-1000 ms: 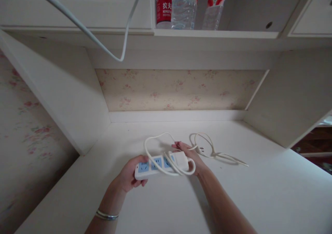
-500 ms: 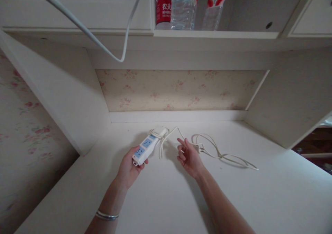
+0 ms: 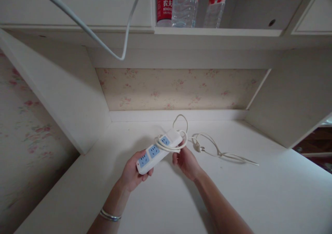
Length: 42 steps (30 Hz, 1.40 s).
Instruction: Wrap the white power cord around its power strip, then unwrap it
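Note:
A white power strip [image 3: 158, 151] with blue socket faces is raised at a slant above the white desktop. My left hand [image 3: 133, 170] is closed around its near end, thumb on top and fingers underneath. A cream power cord [image 3: 173, 147] loops around the strip's far half. By that far end, my right hand [image 3: 186, 161] has its fingers curled at the cord's loop, partly hidden by cord and strip. The plug [image 3: 197, 146] lies on the desktop just beyond my right hand, beside a folded bundle of the same cord.
The white desktop [image 3: 160, 206] runs back to a floral-papered wall between side panels. Overhead, a shelf holds several plastic bottles [image 3: 183, 7]. A pale cable [image 3: 101, 42] hangs down from the upper left, in front of the cabinet.
The power strip has come up and right in my left hand, its top now more toward me. My right hand has moved from open beside the cord to the strip's far end, fingers curling.

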Available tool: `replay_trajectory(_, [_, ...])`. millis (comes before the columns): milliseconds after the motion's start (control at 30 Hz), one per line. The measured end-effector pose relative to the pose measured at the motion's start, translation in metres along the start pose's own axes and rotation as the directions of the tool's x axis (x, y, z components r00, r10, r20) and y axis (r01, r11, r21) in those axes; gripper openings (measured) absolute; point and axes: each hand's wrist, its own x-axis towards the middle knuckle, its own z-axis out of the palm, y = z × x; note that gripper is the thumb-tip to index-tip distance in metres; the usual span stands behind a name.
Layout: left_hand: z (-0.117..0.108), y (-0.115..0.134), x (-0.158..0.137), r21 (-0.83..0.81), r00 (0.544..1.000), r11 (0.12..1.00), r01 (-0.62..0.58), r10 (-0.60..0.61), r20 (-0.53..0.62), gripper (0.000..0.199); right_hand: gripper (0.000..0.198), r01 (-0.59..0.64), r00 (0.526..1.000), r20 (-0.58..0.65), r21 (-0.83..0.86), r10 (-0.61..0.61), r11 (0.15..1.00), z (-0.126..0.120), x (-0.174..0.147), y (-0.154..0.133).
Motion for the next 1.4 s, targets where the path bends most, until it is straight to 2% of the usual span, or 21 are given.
replay_trajectory(100, [-0.005, -0.002, -0.003, 0.063, 0.993, 0.995, 0.082, -0.087, 0.075, 0.032, 0.036, 0.013, 0.997, -0.083, 0.13, -0.002, 0.991, -0.006, 0.004, -0.007])
replay_trajectory(200, [-0.008, -0.001, -0.005, 0.199, 0.975, 0.971, 0.133, -0.164, 0.149, 0.033, 0.041, -0.037, 0.998, -0.034, 0.177, 0.044, 0.983, -0.012, 0.005, -0.014])
replay_trajectory(267, [-0.008, 0.001, -0.007, 0.31, 0.958, 0.94, 0.145, -0.212, 0.194, 0.027, 0.04, -0.08, 0.997, 0.009, 0.144, 0.08, 0.986, -0.014, 0.005, -0.016])
replay_trajectory(367, [-0.008, 0.006, -0.011, 0.454, 0.928, 0.875, 0.169, -0.296, 0.226, 0.021, 0.034, -0.09, 0.996, 0.022, -0.006, 0.09, 0.996, -0.016, 0.002, -0.012])
replay_trajectory(467, [-0.01, 0.011, -0.015, 0.542, 0.922, 0.818, 0.193, -0.34, 0.185, 0.021, 0.034, -0.123, 0.987, 0.079, -0.193, 0.141, 0.973, -0.014, -0.002, -0.006])
replay_trajectory(567, [-0.016, 0.012, -0.016, 0.602, 0.941, 0.77, 0.21, -0.326, 0.088, 0.024, 0.043, -0.144, 0.959, 0.202, -0.267, 0.201, 0.953, -0.009, -0.007, -0.005])
replay_trajectory(733, [-0.024, 0.01, -0.008, 0.632, 0.945, 0.729, 0.263, -0.328, -0.015, 0.03, 0.066, -0.1, 0.923, 0.355, -0.159, 0.151, 0.982, -0.002, -0.015, -0.013])
replay_trajectory(833, [-0.025, 0.009, -0.004, 0.622, 0.942, 0.729, 0.286, -0.334, -0.041, 0.03, 0.075, -0.08, 0.919, 0.382, -0.063, 0.098, 0.995, 0.0, -0.016, -0.015])
replay_trajectory(933, [-0.025, 0.01, 0.0, 0.56, 0.946, 0.769, 0.309, -0.309, -0.097, 0.03, 0.07, -0.013, 0.955, 0.297, 0.025, 0.005, 1.0, -0.002, -0.013, -0.015])
replay_trajectory(1000, [-0.027, 0.01, 0.003, 0.487, 0.957, 0.824, 0.29, -0.242, -0.161, 0.031, 0.057, 0.056, 0.983, 0.171, 0.018, -0.058, 0.998, -0.006, -0.008, -0.014])
replay_trajectory(1067, [-0.028, 0.011, 0.007, 0.404, 0.964, 0.888, 0.222, -0.137, -0.229, 0.029, 0.046, 0.131, 0.991, 0.008, -0.061, -0.131, 0.989, -0.012, -0.001, -0.01])
replay_trajectory(1133, [-0.029, 0.012, 0.01, 0.319, 0.96, 0.94, 0.119, -0.027, -0.278, 0.026, 0.045, 0.2, 0.96, -0.152, -0.207, -0.234, 0.958, -0.018, 0.007, -0.005])
replay_trajectory(1233, [-0.028, 0.018, 0.011, 0.203, 0.949, 0.979, -0.002, 0.066, -0.308, 0.021, 0.045, 0.205, 0.886, -0.288, -0.46, -0.363, 0.864, -0.026, 0.016, 0.003])
replay_trajectory(1333, [-0.028, 0.024, 0.006, 0.15, 0.971, 0.988, 0.039, -0.002, -0.241, 0.022, 0.036, 0.185, 0.813, -0.388, -0.535, -0.434, 0.824, -0.032, 0.021, 0.007])
replay_trajectory(1400, [-0.031, 0.026, 0.002, 0.172, 0.978, 0.975, 0.143, -0.112, -0.178, 0.028, 0.031, 0.268, 0.762, -0.462, -0.412, -0.454, 0.871, -0.036, 0.024, 0.006])
